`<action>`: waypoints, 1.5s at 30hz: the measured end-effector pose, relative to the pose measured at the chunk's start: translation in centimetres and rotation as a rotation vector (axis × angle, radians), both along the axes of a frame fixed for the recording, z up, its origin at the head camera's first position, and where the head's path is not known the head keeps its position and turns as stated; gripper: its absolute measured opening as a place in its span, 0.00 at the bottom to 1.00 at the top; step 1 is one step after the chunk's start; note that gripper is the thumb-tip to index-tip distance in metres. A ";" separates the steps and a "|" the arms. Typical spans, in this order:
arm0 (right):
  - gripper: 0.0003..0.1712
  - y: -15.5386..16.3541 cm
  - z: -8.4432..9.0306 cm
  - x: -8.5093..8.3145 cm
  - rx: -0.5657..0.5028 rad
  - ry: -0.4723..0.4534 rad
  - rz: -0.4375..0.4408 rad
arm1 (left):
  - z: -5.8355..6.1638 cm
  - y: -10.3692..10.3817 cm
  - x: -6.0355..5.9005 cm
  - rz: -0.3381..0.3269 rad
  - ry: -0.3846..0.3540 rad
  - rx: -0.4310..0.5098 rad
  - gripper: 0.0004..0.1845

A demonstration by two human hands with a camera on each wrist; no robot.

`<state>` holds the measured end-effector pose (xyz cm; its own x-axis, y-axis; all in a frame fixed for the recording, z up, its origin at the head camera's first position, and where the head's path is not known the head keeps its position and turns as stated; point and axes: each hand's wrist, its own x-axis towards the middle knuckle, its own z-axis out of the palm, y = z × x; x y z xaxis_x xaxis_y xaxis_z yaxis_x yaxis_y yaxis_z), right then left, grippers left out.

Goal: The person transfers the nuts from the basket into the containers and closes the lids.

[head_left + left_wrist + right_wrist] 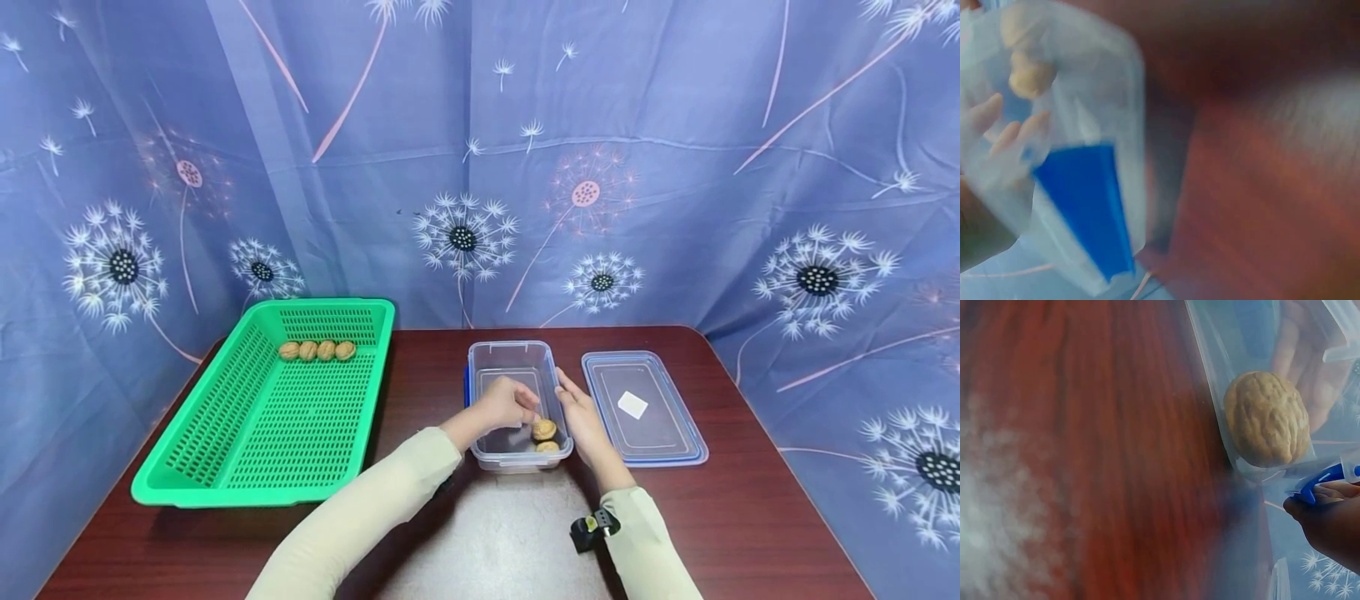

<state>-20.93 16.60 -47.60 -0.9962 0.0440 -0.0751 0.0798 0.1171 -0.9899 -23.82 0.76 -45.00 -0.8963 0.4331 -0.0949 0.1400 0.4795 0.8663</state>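
A clear plastic food container point(517, 460) with blue side latches stands in front of me. Two walnuts point(543, 430) lie near its front right corner; one looks large in the right wrist view point(1267, 419). My left hand point(504, 403) reaches inside, fingers bent downward beside the walnuts. In the blurred left wrist view its fingers point(1007, 134) show through the wall, apart from the walnuts. At the container's right side my right hand point(587, 421) holds the wall, thumb and fingers around a blue latch point(1319, 486).
On the left stands a green perforated basket point(262, 494) with several walnuts point(317, 351) lined up near its back. A clear lid with a blue seal point(663, 425) and a white label lies right of the container. A patterned blue curtain point(517, 292) hangs behind the brown table point(765, 533).
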 end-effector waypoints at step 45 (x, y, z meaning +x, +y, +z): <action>0.27 -0.7 2.8 1.5 -0.005 0.032 0.030 | 10.5 -23.1 -6.5 0.717 0.175 0.343 0.24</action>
